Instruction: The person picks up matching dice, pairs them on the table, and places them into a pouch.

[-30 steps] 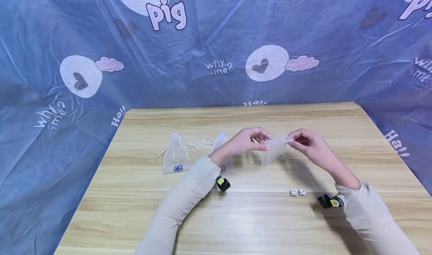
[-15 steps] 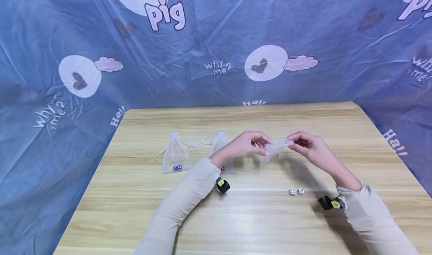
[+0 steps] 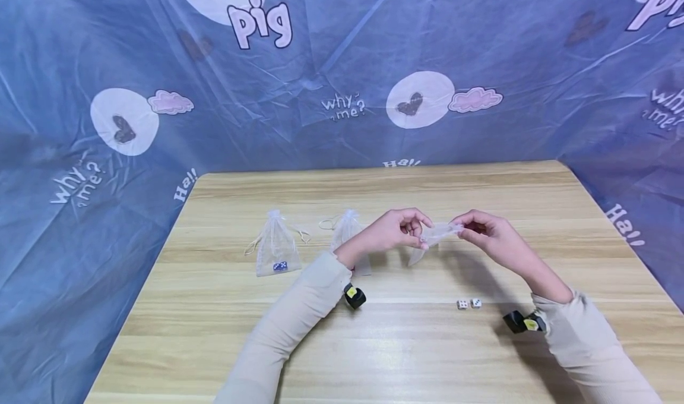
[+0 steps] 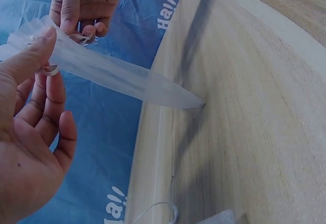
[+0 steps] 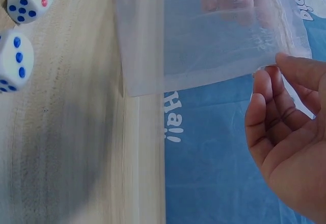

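A sheer white drawstring bag [image 3: 441,233] hangs between my two hands over the table. My left hand [image 3: 394,230] pinches one side of its gathered mouth between thumb and fingers, with a bit of cord at the fingertips in the left wrist view. My right hand [image 3: 494,240] pinches the opposite top edge. Through the thin mesh [image 5: 198,40] nothing shows inside. The bag's lower corner [image 4: 191,101] points down toward the wood. Two white dice, one [image 3: 462,304] beside the other [image 3: 476,303], lie on the table in front of the bag.
On the left a similar bag [image 3: 276,240] lies flat with blue dice [image 3: 280,266] in it. Another bag [image 3: 346,229] is partly hidden behind my left forearm. The wooden table [image 3: 374,350] ends at a blue printed cloth [image 3: 299,131] behind.
My left fingers have shifted slightly on the bag's edge, and the bag's mouth has dropped a little and tilted. The white dice have stayed in place.
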{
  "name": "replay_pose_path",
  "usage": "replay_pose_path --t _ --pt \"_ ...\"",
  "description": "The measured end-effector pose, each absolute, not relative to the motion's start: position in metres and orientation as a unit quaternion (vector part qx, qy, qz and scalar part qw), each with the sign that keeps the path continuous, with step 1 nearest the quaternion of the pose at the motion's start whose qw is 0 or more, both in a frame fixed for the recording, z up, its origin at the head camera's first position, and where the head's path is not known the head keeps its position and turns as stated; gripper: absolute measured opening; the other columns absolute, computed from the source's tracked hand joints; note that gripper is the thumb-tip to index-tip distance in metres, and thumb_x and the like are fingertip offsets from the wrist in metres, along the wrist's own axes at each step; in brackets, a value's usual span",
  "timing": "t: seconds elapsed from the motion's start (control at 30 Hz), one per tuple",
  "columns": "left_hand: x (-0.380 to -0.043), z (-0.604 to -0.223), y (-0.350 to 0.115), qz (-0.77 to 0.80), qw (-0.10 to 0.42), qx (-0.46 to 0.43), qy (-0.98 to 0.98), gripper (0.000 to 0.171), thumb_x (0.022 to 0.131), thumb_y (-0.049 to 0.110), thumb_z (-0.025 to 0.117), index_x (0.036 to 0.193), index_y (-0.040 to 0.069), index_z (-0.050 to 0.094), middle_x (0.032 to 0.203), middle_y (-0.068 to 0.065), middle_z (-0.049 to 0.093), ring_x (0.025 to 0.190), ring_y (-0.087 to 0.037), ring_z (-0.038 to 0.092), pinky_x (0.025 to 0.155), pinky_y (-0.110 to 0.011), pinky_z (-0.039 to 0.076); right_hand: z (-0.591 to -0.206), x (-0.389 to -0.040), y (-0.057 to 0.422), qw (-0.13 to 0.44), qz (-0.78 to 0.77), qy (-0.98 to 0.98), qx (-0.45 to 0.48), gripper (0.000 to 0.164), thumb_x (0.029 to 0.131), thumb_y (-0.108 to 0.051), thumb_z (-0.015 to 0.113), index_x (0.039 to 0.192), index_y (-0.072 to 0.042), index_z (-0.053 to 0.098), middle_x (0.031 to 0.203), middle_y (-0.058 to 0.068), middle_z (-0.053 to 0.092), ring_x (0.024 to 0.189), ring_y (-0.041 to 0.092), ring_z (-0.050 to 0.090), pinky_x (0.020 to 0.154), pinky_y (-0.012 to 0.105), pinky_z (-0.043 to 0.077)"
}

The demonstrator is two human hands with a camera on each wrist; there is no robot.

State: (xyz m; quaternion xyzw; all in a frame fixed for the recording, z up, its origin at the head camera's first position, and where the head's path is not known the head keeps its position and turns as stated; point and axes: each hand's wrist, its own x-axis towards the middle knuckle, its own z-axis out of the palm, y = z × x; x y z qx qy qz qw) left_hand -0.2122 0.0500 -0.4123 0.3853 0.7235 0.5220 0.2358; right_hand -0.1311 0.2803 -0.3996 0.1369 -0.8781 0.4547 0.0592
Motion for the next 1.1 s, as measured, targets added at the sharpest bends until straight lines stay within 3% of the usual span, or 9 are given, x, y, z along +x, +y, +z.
replay_pose_path --t 0.3,0.37,0.47,0.6,0.73,0.87,1.1 --pt "-0.216 -0.415 0.055 0.496 0.246 0.394 0.734 0.058 0.076 0.008 0.079 0.129 0.006 0.056 0.085 -0.002 0.057 0.076 -0.005 0.05 0.072 -0.014 0.045 -0.401 -0.131 0.279 0.051 0.457 -0.875 0.152 0.018 0.09 0.003 0.06 0.106 0.002 0.067 0.093 -0.024 0.061 0.082 -0.005 0.058 0.068 0.015 0.051" --pt "-0.217 -0.415 0.055 0.482 0.24 0.397 0.743 0.059 0.075 0.011 0.081 0.13 0.009 0.057 0.087 0.0 0.055 0.076 -0.01 0.049 0.07 -0.015 0.042 -0.401 -0.131 0.278 0.05 0.46 -0.872 0.157 0.018 0.09 0.003 0.061 0.106 0.002 0.067 0.093 -0.024 0.061 0.083 -0.005 0.058 0.068 0.015 0.051" --pt "-0.218 -0.415 0.056 0.446 0.23 0.41 0.762 0.061 0.076 0.019 0.082 0.131 0.015 0.057 0.1 0.002 0.054 0.092 -0.014 0.049 0.08 -0.019 0.042 -0.402 -0.132 0.278 0.048 0.465 -0.869 0.165 0.018 0.089 0.004 0.06 0.107 0.003 0.067 0.093 -0.022 0.061 0.083 -0.005 0.058 0.068 0.015 0.051" --pt "-0.221 -0.419 0.058 0.416 0.246 0.429 0.763 0.067 0.078 0.025 0.08 0.138 0.021 0.05 0.132 0.003 0.05 0.123 -0.012 0.043 0.103 -0.03 0.04 -0.403 -0.132 0.277 0.05 0.466 -0.866 0.173 0.02 0.09 0.004 0.06 0.108 0.004 0.067 0.093 -0.019 0.063 0.082 -0.004 0.058 0.067 0.015 0.051" --pt "-0.224 -0.425 0.061 0.445 0.286 0.443 0.724 0.075 0.081 0.017 0.077 0.146 0.02 0.04 0.147 0.0 0.043 0.132 -0.013 0.042 0.11 -0.032 0.037 -0.403 -0.131 0.275 0.052 0.469 -0.864 0.177 0.021 0.09 0.005 0.06 0.109 0.006 0.067 0.092 -0.017 0.064 0.08 -0.003 0.059 0.066 0.015 0.051" --pt "-0.226 -0.428 0.063 0.491 0.32 0.443 0.679 0.077 0.082 0.007 0.074 0.147 0.017 0.035 0.147 -0.004 0.044 0.133 -0.016 0.045 0.109 -0.029 0.037 -0.403 -0.131 0.276 0.053 0.463 -0.867 0.176 0.021 0.089 0.006 0.059 0.109 0.007 0.067 0.087 -0.017 0.062 0.073 -0.001 0.057 0.061 0.017 0.048" --pt "-0.226 -0.429 0.067 0.508 0.35 0.436 0.655 0.071 0.083 0.002 0.069 0.146 0.01 0.035 0.138 -0.015 0.048 0.112 -0.013 0.054 0.098 -0.026 0.046 -0.398 -0.129 0.277 0.055 0.454 -0.874 0.167 0.022 0.09 0.002 0.06 0.111 0.002 0.068 0.075 -0.002 0.058 0.059 0.013 0.052 0.051 0.022 0.044"
